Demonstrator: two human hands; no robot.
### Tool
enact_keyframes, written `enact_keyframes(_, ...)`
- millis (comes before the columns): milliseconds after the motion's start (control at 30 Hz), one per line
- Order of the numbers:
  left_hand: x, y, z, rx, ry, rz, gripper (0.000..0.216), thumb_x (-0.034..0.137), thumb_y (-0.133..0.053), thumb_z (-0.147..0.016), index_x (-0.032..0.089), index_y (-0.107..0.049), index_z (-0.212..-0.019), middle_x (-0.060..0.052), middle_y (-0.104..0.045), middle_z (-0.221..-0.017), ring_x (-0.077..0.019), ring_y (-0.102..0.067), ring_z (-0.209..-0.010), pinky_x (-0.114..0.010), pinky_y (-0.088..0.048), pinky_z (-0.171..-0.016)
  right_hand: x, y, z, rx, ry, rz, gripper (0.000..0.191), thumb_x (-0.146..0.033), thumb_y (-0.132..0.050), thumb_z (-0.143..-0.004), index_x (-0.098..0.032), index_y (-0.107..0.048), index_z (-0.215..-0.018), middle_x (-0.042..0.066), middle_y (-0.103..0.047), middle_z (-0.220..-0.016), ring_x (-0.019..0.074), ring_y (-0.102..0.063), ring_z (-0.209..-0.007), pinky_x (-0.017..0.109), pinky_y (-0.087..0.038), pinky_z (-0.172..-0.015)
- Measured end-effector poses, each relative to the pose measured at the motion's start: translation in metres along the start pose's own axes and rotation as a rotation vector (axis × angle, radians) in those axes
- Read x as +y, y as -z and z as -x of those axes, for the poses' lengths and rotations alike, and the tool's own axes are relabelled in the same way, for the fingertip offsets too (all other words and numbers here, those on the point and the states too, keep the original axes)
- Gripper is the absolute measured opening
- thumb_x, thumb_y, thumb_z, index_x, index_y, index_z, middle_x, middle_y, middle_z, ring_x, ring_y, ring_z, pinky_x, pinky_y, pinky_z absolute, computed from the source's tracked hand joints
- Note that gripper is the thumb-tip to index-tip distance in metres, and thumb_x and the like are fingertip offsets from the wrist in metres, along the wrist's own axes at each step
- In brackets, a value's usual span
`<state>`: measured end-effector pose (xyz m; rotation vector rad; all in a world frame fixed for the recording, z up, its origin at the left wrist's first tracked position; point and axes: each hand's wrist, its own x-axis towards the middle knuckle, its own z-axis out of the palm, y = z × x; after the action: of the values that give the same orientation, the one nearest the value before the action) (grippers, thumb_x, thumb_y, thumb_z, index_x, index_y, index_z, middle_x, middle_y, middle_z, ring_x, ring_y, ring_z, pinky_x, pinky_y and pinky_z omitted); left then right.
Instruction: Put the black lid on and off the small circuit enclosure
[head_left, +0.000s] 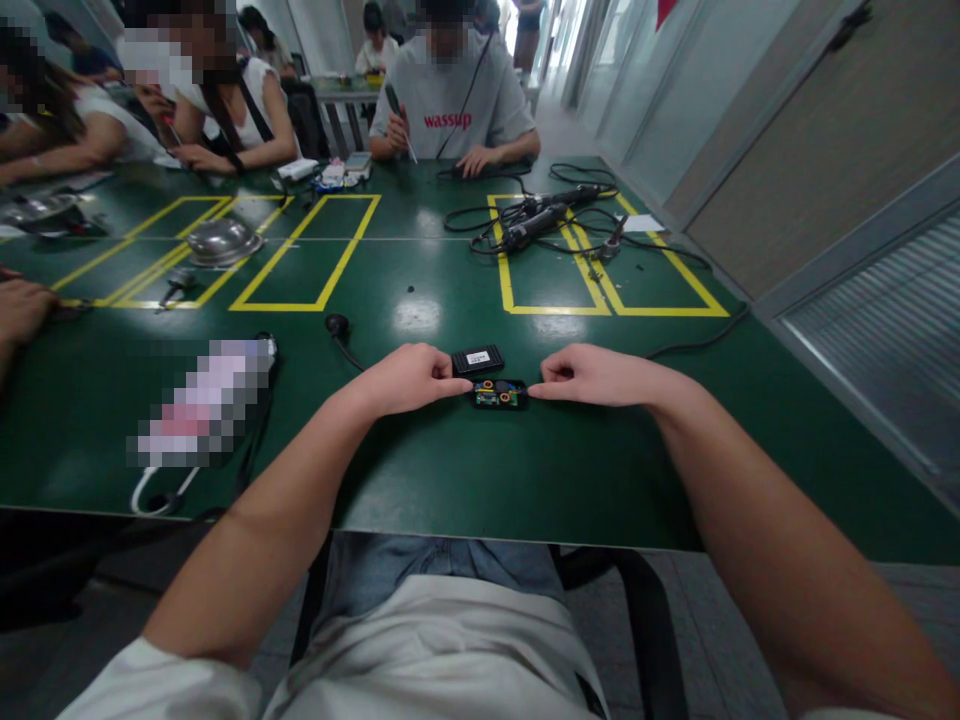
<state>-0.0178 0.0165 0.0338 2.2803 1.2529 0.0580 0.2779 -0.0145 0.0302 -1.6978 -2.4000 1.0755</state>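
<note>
A small open black case (499, 394) with a circuit board and orange parts inside lies on the green table (450, 470) in front of me. My left hand (409, 378) is curled, its fingertips pinching the case's left end. My right hand (592, 376) is curled too, fingertips pressed on the case's right end. Just behind the case lies its black lid (478, 359) with a white label, touching neither hand.
Electric screwdrivers with tangled black cables (547, 220) lie at the back right among yellow tape markings. A metal bowl (223, 241) sits back left. A black plug (338, 325) lies left of my hands. Other people work along the far and left sides.
</note>
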Motion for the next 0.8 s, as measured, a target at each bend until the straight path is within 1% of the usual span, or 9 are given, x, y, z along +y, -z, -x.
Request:
enact_keyframes(133,-0.006,-0.002,-0.003,0.017,-0.002,0.035,0.044,0.058,-0.074,-0.091,0.022,-0.063,-0.069,0.001,-0.06,-0.064,-0.0177,-0.055,-0.065,-0.031,-0.036,-0.066,-0.001,0.002,0.0,-0.002,-0.022,-0.022,0.075,-0.099,-0.064,-0.075,-0.026,-0.054,-0.066,-0.002,-0.049,-0.064,0.0168,-0.045,-0.063,0.035,-0.035,-0.063)
enact_keyframes(267,-0.01,-0.005,-0.005,0.048,-0.011,0.075,0.039,0.056,-0.076,-0.088,0.021,-0.065,-0.075,0.001,-0.063,-0.068,-0.0173,-0.056,-0.067,-0.03,-0.037,-0.066,0.001,0.004,0.0,-0.005,-0.016,-0.053,0.076,-0.1,-0.069,-0.074,-0.025,-0.056,-0.066,-0.003,-0.049,-0.063,0.0167,-0.046,-0.064,0.034,-0.034,-0.062)
enact_keyframes(467,-0.012,-0.004,-0.004,-0.019,-0.14,0.048,0.037,0.051,-0.062,-0.099,0.02,-0.071,-0.08,0.0,-0.066,-0.071,-0.0173,-0.057,-0.067,-0.031,-0.037,-0.067,0.007,0.005,0.001,-0.051,0.038,-0.084,0.074,-0.096,-0.07,-0.077,-0.024,-0.06,-0.069,-0.003,-0.051,-0.066,0.0153,-0.044,-0.064,0.033,-0.033,-0.062)
enact_keyframes(567,-0.013,-0.003,-0.001,-0.041,-0.183,0.09,0.028,0.044,-0.064,-0.098,0.02,-0.072,-0.086,0.001,-0.067,-0.072,-0.0169,-0.058,-0.066,-0.03,-0.039,-0.068,0.009,0.006,0.001,-0.074,0.061,-0.116,0.069,-0.091,-0.072,-0.079,-0.022,-0.072,-0.079,-0.002,-0.056,-0.069,0.0159,-0.047,-0.065,0.033,-0.035,-0.064)
enact_keyframes(667,-0.014,-0.004,0.0,-0.043,-0.223,0.189,0.022,0.04,-0.066,-0.098,0.021,-0.066,-0.087,0.003,-0.064,-0.07,-0.0153,-0.056,-0.064,-0.029,-0.042,-0.069,0.011,0.005,0.0,-0.07,0.124,-0.142,0.065,-0.082,-0.072,-0.085,-0.019,-0.082,-0.097,0.0,-0.062,-0.074,0.0171,-0.05,-0.069,0.034,-0.038,-0.068)
enact_keyframes(733,-0.015,-0.006,0.0,-0.036,-0.24,0.236,0.02,0.038,-0.068,-0.097,0.021,-0.064,-0.086,0.003,-0.064,-0.07,-0.0148,-0.055,-0.065,-0.028,-0.042,-0.069,0.011,0.003,-0.001,-0.061,0.154,-0.145,0.062,-0.076,-0.071,-0.089,-0.017,-0.084,-0.104,0.001,-0.065,-0.077,0.0177,-0.051,-0.07,0.035,-0.04,-0.069)
enact_keyframes(800,-0.016,-0.008,-0.002,-0.029,-0.246,0.252,0.02,0.038,-0.07,-0.096,0.021,-0.065,-0.086,0.003,-0.063,-0.07,-0.0146,-0.055,-0.065,-0.028,-0.042,-0.069,0.011,0.001,-0.002,-0.057,0.168,-0.141,0.056,-0.07,-0.07,-0.091,-0.017,-0.084,-0.105,0.002,-0.065,-0.078,0.0178,-0.052,-0.07,0.035,-0.04,-0.069)
